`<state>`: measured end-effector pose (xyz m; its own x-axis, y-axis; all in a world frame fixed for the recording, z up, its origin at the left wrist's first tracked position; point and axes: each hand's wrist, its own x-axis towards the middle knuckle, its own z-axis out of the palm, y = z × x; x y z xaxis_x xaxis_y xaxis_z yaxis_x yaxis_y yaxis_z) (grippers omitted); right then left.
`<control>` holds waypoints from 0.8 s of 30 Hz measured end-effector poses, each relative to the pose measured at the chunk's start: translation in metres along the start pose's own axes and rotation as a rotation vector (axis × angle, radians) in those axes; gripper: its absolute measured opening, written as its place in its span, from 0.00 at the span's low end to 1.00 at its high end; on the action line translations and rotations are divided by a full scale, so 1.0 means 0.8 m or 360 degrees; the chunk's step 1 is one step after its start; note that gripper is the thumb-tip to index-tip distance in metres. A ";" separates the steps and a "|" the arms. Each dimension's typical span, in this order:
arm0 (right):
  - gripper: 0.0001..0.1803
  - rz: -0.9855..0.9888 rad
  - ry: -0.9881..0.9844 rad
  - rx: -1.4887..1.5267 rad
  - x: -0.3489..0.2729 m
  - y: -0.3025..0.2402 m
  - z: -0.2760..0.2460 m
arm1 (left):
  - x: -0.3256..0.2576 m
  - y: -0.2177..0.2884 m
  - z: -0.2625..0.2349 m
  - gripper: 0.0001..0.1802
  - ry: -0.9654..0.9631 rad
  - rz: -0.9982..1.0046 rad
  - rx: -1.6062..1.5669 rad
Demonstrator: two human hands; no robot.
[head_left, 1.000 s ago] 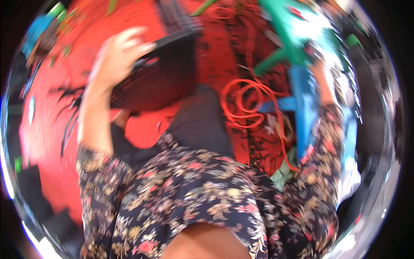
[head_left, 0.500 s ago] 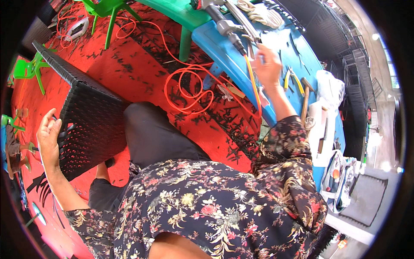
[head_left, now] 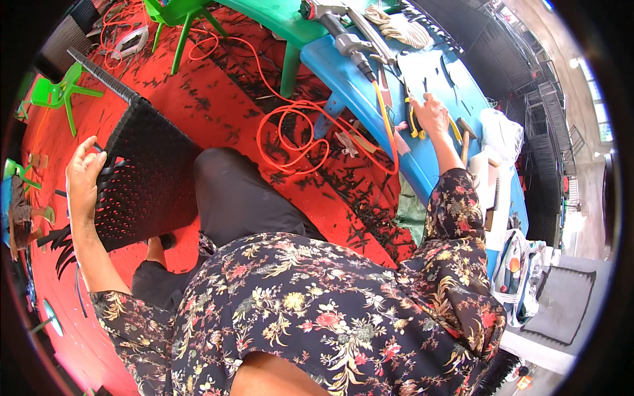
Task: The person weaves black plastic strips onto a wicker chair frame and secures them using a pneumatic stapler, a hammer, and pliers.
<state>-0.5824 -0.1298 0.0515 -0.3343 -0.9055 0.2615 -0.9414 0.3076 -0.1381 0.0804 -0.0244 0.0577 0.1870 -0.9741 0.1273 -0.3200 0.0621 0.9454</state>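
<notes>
A black woven panel [head_left: 148, 178] stands tilted against my raised knee, with loose strips [head_left: 61, 247] hanging from its lower left corner. At its left edge my left hand [head_left: 84, 181] has thumb and fingertips pinched around the end of a dark strip. My right hand [head_left: 432, 117] is over the blue table, fingers curled beside a yellow-handled cutter [head_left: 415, 124]. Yellow-handled pliers [head_left: 456, 130] show partly from under its other side. Whether the fingers grip either tool is hidden.
On the blue table [head_left: 330, 66] lie an air tool [head_left: 350, 47] with an orange hose [head_left: 290, 168], work gloves [head_left: 403, 30], a hammer [head_left: 466, 135] and a plastic bag [head_left: 500, 132]. Black scraps [head_left: 370, 224] litter the red floor. Green chairs [head_left: 63, 96] stand at the far left.
My right hand has moved right and nearer, from beside the air tool's hose to the pliers, and the yellow-handled cutter now shows. My left hand stays at the panel's edge.
</notes>
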 end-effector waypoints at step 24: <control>0.17 -0.0470 -0.1252 0.2355 -0.136 -0.191 -0.050 | -0.003 0.044 0.023 0.23 0.0146 0.0053 0.0432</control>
<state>-0.4041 -0.0668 0.0822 0.3607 -0.9327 0.0010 0.0322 0.0114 -0.9994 0.0514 -0.0236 0.0852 0.2516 -0.9480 0.1949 -0.5618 0.0209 0.8270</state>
